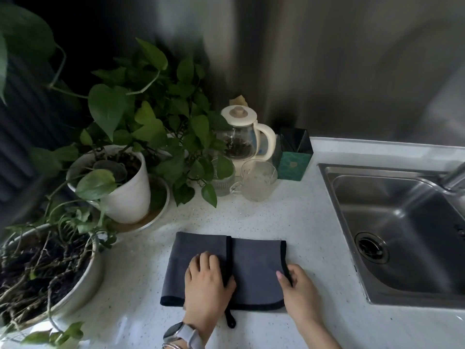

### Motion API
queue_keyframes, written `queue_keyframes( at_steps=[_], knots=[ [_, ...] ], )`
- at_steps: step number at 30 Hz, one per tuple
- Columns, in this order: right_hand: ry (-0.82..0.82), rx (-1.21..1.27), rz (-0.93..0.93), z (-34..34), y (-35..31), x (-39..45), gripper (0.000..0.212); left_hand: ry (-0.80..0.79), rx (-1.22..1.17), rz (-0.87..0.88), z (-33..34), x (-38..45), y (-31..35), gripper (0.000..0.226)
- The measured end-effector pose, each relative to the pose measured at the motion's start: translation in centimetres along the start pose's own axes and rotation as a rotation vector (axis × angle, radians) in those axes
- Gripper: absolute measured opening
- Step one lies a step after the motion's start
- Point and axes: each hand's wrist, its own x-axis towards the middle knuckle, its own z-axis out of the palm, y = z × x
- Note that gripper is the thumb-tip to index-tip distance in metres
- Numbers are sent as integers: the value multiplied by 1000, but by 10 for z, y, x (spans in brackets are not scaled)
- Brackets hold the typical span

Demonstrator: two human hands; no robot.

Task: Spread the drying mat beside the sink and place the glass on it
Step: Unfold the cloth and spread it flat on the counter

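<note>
A dark grey drying mat (254,263) with black trim lies folded on the white speckled counter (314,222), left of the steel sink (392,222). My left hand (207,283) rests on the mat's left half, with its thumb on the black folded edge. My right hand (298,290) pinches the mat's right black edge near the front. A clear glass mug (258,181) with a handle stands upright farther back on the counter, apart from both hands.
A glass kettle (241,137) with a cream lid stands behind the mug, next to a green box (293,157). A ribbed glass (221,182) sits left of the mug. Potted plants (125,177) and a large bowl planter (47,273) crowd the left side. A tap (455,175) overhangs the sink.
</note>
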Motion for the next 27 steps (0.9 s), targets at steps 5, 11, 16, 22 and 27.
queue_keyframes(
  at_steps=[5, 11, 16, 22, 27],
  knots=[
    [19, 8, -14, -7, 1, 1, 2, -70, 32, 2, -22, 6, 2, 25],
    [163, 6, 28, -43, 19, 8, 16, 19, -584, -248, -75, 2, -42, 16],
    [309, -67, 56, -69, 39, 5, 22, 109, -468, -388, -84, -15, -112, 27],
    [412, -153, -3, -70, 46, -6, 16, 100, -349, -356, -50, -31, -124, 11],
    [453, -238, -68, -65, 49, -13, 24, 153, -334, -338, -39, -35, -122, 15]
  ],
)
